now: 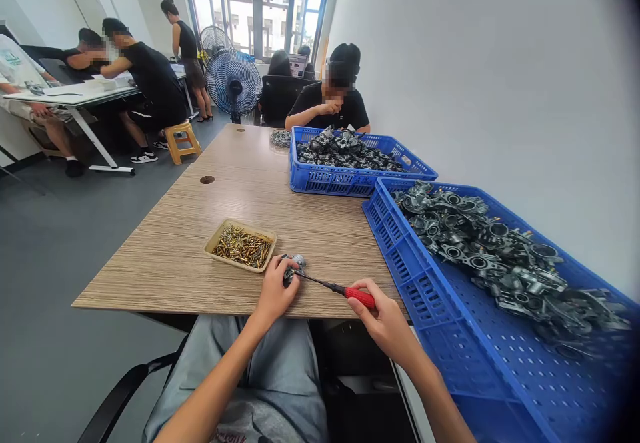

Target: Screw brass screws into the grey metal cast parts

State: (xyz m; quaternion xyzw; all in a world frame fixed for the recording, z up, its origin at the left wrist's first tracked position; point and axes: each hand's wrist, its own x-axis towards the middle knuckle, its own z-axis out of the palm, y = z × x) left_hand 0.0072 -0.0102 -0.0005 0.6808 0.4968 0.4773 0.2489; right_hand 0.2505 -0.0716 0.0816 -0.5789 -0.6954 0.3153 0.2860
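My left hand [278, 287] is closed around a small grey metal carburetor part [296, 260], pressing it down near the table's front edge. In my right hand [383, 313] is a screwdriver [361, 297] with a red handle and a dark shaft. Its shaft points left, and the tip meets the carburetor part beside my left fingers; the exact contact spot is too small to make out. Just left of my left hand, a beige tray [206, 248] holds many small brass-coloured pieces [241, 245].
Two blue crates [325, 181] [435, 309] full of metal carburetor parts [480, 236] stand along the table's right side. The wooden table [175, 243] has a round hole. A person [327, 106] sits across the table. A fan [234, 83] and other people are farther back.
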